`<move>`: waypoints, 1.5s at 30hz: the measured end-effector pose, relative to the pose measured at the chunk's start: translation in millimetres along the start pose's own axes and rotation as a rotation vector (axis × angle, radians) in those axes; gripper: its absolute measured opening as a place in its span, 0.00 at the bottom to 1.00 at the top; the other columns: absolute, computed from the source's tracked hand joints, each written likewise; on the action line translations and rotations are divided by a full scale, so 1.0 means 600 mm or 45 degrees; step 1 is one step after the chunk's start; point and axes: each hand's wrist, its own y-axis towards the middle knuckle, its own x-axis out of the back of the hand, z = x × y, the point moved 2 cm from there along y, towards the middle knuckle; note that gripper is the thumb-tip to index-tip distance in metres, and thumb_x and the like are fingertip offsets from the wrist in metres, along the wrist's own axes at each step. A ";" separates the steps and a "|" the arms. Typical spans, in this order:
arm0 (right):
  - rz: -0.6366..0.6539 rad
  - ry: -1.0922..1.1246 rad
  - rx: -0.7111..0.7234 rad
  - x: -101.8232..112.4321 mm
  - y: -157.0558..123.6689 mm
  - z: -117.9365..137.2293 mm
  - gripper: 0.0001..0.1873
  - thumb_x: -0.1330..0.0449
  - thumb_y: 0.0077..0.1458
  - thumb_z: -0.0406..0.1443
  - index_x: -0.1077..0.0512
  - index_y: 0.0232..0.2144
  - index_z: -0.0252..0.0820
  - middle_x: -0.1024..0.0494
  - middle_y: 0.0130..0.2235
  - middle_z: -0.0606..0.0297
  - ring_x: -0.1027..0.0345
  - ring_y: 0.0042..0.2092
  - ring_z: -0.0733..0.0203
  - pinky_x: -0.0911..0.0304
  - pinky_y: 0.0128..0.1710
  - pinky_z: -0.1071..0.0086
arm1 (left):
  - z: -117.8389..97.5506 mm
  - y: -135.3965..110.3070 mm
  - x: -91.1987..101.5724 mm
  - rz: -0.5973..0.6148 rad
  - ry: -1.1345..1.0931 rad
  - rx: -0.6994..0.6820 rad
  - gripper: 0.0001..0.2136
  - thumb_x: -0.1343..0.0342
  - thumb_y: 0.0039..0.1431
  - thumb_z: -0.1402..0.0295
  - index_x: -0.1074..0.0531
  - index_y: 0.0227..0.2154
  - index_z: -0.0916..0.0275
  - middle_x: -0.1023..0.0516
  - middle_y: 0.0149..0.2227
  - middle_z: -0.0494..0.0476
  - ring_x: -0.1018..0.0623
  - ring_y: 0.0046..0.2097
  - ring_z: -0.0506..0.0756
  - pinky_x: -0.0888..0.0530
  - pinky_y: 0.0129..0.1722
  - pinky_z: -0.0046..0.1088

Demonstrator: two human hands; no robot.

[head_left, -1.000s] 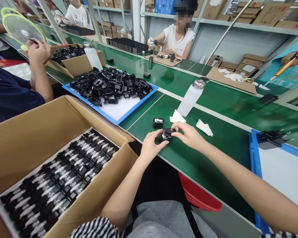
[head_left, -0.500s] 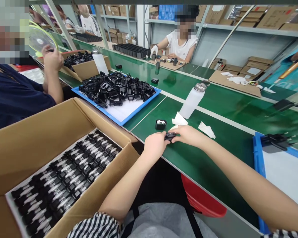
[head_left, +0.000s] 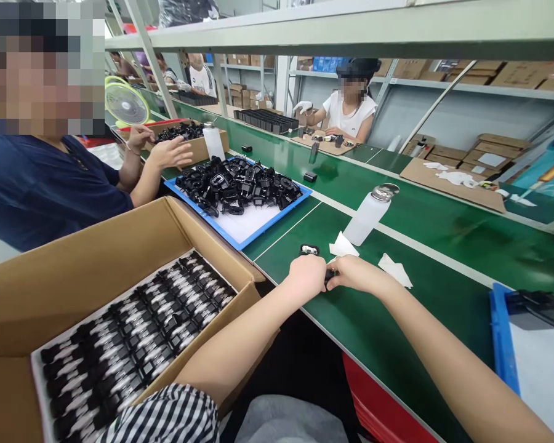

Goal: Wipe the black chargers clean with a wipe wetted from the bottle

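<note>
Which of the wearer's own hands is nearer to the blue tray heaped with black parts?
Left: the left hand is apart from the blue tray, to its right; the right hand is farther right.

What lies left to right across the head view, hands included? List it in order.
Open cardboard box, heaped blue-rimmed tray, left hand, black part, right hand, rightmost white scrap, second blue-rimmed tray.

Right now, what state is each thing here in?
Left hand: holding black part
Right hand: gripping that part
Black part: mostly hidden
Black casing: open-topped
Nearer bottle: standing
Cardboard box: open
Left tray: heaped with black pieces
White scraps: loose
Fan: cannot tell if running
</note>
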 end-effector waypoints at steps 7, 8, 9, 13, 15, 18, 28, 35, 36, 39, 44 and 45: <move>-0.111 0.160 0.005 -0.023 -0.004 -0.013 0.13 0.44 0.42 0.37 0.33 0.34 0.39 0.31 0.30 0.63 0.38 0.30 0.60 0.44 0.28 0.71 | 0.039 -0.026 -0.019 -0.064 -0.045 -0.096 0.11 0.47 0.41 0.61 0.31 0.28 0.60 0.27 0.29 0.56 0.28 0.33 0.56 0.33 0.29 0.28; -0.141 0.168 0.007 -0.028 -0.001 -0.013 0.14 0.45 0.43 0.37 0.33 0.35 0.39 0.31 0.30 0.63 0.38 0.30 0.60 0.44 0.28 0.70 | 0.050 -0.023 -0.010 -0.047 -0.039 -0.071 0.12 0.45 0.38 0.62 0.31 0.28 0.60 0.27 0.30 0.56 0.28 0.33 0.56 0.33 0.29 0.29; -0.171 0.179 0.003 -0.032 0.002 -0.012 0.15 0.46 0.44 0.39 0.34 0.37 0.39 0.31 0.30 0.63 0.38 0.30 0.60 0.44 0.28 0.70 | 0.065 -0.018 0.006 -0.051 -0.025 -0.001 0.12 0.43 0.35 0.64 0.30 0.27 0.60 0.27 0.30 0.56 0.28 0.33 0.57 0.33 0.30 0.30; -0.205 0.207 -0.058 -0.034 0.007 -0.007 0.21 0.48 0.45 0.42 0.38 0.42 0.39 0.32 0.30 0.61 0.38 0.30 0.59 0.44 0.29 0.69 | 0.155 0.030 0.108 -0.363 0.034 0.473 0.07 0.45 0.38 0.72 0.30 0.25 0.67 0.28 0.30 0.63 0.29 0.32 0.58 0.34 0.29 0.31; -0.176 0.196 -0.092 -0.024 -0.002 -0.008 0.24 0.47 0.44 0.43 0.39 0.44 0.40 0.32 0.30 0.62 0.38 0.31 0.59 0.44 0.29 0.68 | 0.206 0.060 0.151 -0.518 0.067 0.587 0.09 0.52 0.45 0.74 0.32 0.31 0.70 0.31 0.36 0.70 0.31 0.38 0.60 0.35 0.31 0.34; -0.184 0.229 -0.169 -0.003 -0.025 -0.023 0.23 0.49 0.44 0.46 0.39 0.44 0.44 0.31 0.29 0.64 0.38 0.30 0.59 0.43 0.29 0.68 | 0.273 0.097 0.173 -0.621 0.100 0.632 0.10 0.53 0.44 0.77 0.31 0.31 0.68 0.31 0.35 0.69 0.32 0.40 0.63 0.35 0.32 0.37; -0.493 0.585 -0.360 0.029 -0.039 -0.060 0.17 0.51 0.44 0.45 0.32 0.32 0.41 0.31 0.24 0.64 0.37 0.27 0.60 0.43 0.27 0.69 | 0.292 0.076 0.169 -0.946 0.281 0.174 0.07 0.53 0.45 0.74 0.31 0.26 0.64 0.30 0.27 0.58 0.34 0.38 0.59 0.38 0.37 0.37; -0.615 1.128 -0.087 0.045 0.030 -0.013 0.23 0.48 0.44 0.42 0.38 0.43 0.37 0.32 0.26 0.63 0.39 0.27 0.64 0.42 0.24 0.73 | 0.147 0.043 0.116 -1.029 0.141 -0.515 0.05 0.54 0.46 0.72 0.34 0.25 0.62 0.30 0.32 0.52 0.34 0.36 0.51 0.38 0.39 0.29; -0.592 1.181 -0.037 0.042 0.040 -0.011 0.23 0.46 0.43 0.41 0.38 0.43 0.37 0.32 0.27 0.63 0.39 0.28 0.65 0.42 0.24 0.73 | 0.129 0.040 0.102 -1.030 0.113 -0.588 0.05 0.54 0.46 0.72 0.34 0.24 0.62 0.30 0.31 0.52 0.34 0.36 0.51 0.38 0.39 0.28; -0.501 1.193 0.045 0.026 0.061 -0.017 0.19 0.43 0.38 0.40 0.33 0.35 0.35 0.32 0.25 0.64 0.39 0.26 0.65 0.42 0.23 0.73 | 0.098 0.037 0.065 -0.988 0.031 -0.693 0.06 0.56 0.47 0.72 0.35 0.23 0.62 0.30 0.31 0.52 0.33 0.36 0.50 0.37 0.38 0.26; -0.600 0.829 -0.033 0.003 0.065 -0.038 0.15 0.42 0.37 0.36 0.31 0.32 0.39 0.30 0.29 0.66 0.38 0.29 0.64 0.42 0.31 0.70 | 0.105 0.046 0.039 -0.608 -0.168 -0.437 0.14 0.52 0.42 0.76 0.37 0.36 0.63 0.31 0.38 0.53 0.31 0.32 0.48 0.34 0.33 0.23; -0.630 0.713 -0.049 0.001 0.064 -0.039 0.15 0.42 0.38 0.36 0.32 0.33 0.40 0.30 0.31 0.66 0.38 0.30 0.63 0.43 0.32 0.70 | 0.108 0.048 0.035 -0.470 -0.212 -0.383 0.17 0.50 0.40 0.76 0.38 0.38 0.63 0.31 0.38 0.53 0.31 0.31 0.48 0.34 0.31 0.23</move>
